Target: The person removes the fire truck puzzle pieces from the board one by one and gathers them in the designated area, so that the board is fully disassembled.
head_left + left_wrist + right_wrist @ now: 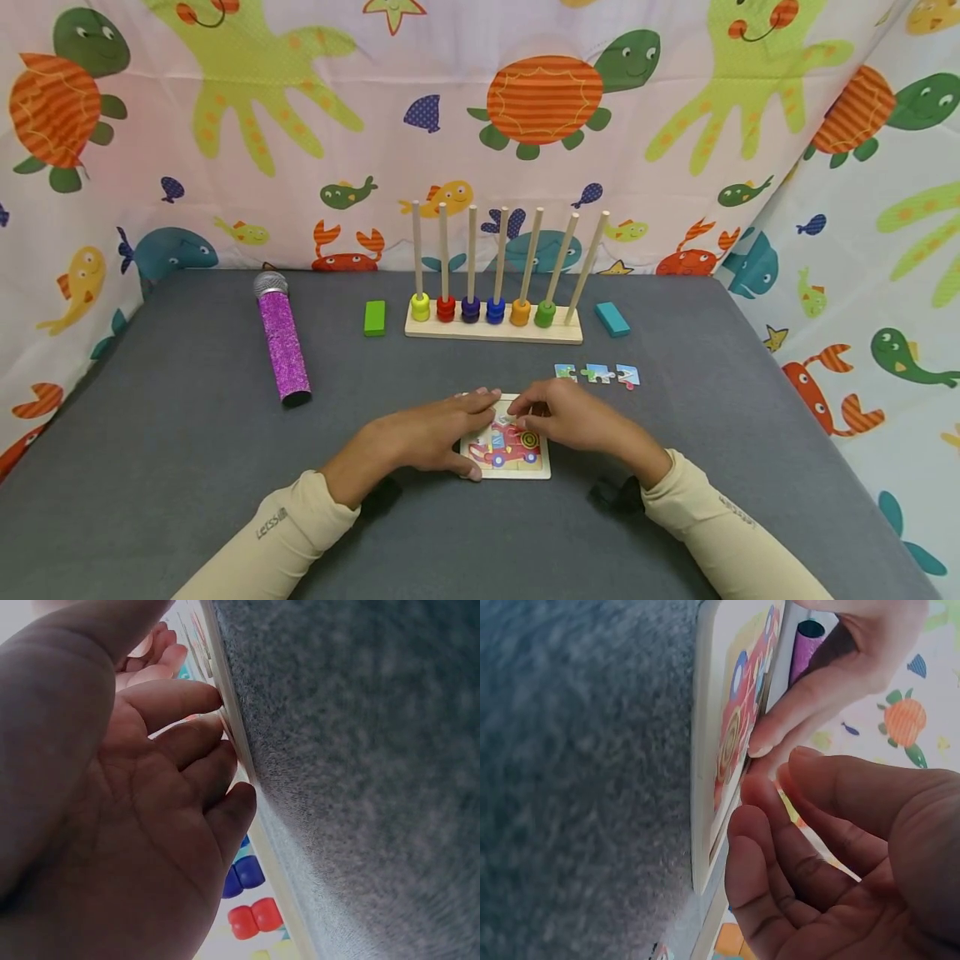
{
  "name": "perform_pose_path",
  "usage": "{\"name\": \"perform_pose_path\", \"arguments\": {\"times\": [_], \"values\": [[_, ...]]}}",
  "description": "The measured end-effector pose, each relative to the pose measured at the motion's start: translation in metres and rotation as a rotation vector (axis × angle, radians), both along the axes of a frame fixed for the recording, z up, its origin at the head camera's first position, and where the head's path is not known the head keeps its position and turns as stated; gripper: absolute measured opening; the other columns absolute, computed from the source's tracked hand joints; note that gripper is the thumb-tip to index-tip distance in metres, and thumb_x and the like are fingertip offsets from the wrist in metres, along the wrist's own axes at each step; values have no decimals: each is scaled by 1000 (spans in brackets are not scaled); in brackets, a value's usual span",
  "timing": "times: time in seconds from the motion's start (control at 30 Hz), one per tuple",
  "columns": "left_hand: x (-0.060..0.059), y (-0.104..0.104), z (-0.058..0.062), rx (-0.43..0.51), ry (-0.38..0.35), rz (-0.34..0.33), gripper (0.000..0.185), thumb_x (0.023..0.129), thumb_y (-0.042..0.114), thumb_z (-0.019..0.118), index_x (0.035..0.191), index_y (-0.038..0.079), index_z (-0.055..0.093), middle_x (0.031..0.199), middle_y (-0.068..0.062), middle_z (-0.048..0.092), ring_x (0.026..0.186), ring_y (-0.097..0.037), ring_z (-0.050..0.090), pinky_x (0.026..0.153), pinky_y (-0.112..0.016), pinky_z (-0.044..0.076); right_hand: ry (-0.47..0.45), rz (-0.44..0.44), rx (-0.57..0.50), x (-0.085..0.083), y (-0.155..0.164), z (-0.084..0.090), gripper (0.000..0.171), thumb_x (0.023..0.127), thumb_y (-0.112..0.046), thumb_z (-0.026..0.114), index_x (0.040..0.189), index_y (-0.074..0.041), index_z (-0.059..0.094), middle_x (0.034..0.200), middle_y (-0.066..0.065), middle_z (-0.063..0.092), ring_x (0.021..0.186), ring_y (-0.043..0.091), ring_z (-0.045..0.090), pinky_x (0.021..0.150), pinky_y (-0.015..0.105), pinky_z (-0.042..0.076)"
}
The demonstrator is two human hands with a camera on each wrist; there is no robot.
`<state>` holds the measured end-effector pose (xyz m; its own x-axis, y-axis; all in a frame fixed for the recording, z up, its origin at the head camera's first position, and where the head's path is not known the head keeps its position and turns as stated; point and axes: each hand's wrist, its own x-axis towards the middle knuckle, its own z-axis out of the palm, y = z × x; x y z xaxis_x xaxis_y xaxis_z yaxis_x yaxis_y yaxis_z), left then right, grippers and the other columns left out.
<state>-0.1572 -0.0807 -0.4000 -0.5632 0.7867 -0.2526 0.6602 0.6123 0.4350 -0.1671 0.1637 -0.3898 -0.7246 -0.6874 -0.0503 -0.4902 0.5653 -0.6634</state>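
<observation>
A square puzzle board with a red vehicle picture and a pale rim lies flat on the table. My left hand rests along its left side, fingers spread over the upper part and thumb at the lower left corner. Over the board's upper right part is my right hand, its fingers bent downward and the fingertips close to the picture. In the right wrist view the right thumb and fingers curl loosely toward one another, with nothing visible between them. The hands hide part of the board's upper picture.
Three loose jigsaw pieces lie beyond the right hand. A wooden peg stand with coloured beads stands at the back, between a green block and a teal block. A glittery purple microphone lies at left.
</observation>
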Motion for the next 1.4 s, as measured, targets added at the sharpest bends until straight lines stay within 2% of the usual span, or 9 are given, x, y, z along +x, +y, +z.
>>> {"name": "perform_pose_path", "arguments": {"times": [0.23,0.43,0.63,0.9,1.0,1.23,1.4], "values": [[-1,0,2,5,-13,13,87,86,43,72,153,8,29,162,-6,12,147,-22,10,115,-39,16,-8,49,-31,-1,-2,-2,18,92,-3,65,109,-5,71,95,-2,68,85,10,60,74,28,51],[-2,-1,3,8,-17,21,87,85,44,73,153,8,31,161,-5,14,147,-20,11,116,-40,13,-20,80,-28,-3,-2,-3,19,92,-5,65,111,-5,70,97,0,67,81,10,60,69,27,51],[-3,-4,4,12,-10,23,80,88,41,71,151,7,34,161,-6,15,146,-21,13,115,-39,15,-38,79,-32,-3,-4,-2,20,93,-5,65,112,-6,69,98,0,66,74,11,59,63,27,50],[-2,-5,4,10,-6,41,80,89,39,71,151,6,33,161,-6,15,146,-21,13,115,-38,16,-29,83,-39,-3,-8,-1,21,93,-4,64,113,-5,69,100,1,67,80,12,60,68,27,51],[-2,-4,4,13,-9,45,82,88,39,71,152,6,31,160,-6,16,146,-22,14,115,-39,16,-56,74,-36,-2,-10,0,21,93,-5,63,114,-5,69,102,2,68,81,13,60,68,28,50],[-3,-1,3,24,-11,32,85,87,40,72,153,8,28,160,-6,18,146,-21,15,115,-38,16,-72,60,-17,0,-12,0,22,94,-8,64,116,-6,68,90,-1,65,73,13,58,61,27,49],[-2,1,2,10,-12,52,86,86,42,72,152,7,30,160,-4,18,146,-20,15,115,-39,16,-94,65,-28,0,-10,0,21,94,-4,62,114,-4,68,99,3,67,72,12,58,62,27,49]]}}
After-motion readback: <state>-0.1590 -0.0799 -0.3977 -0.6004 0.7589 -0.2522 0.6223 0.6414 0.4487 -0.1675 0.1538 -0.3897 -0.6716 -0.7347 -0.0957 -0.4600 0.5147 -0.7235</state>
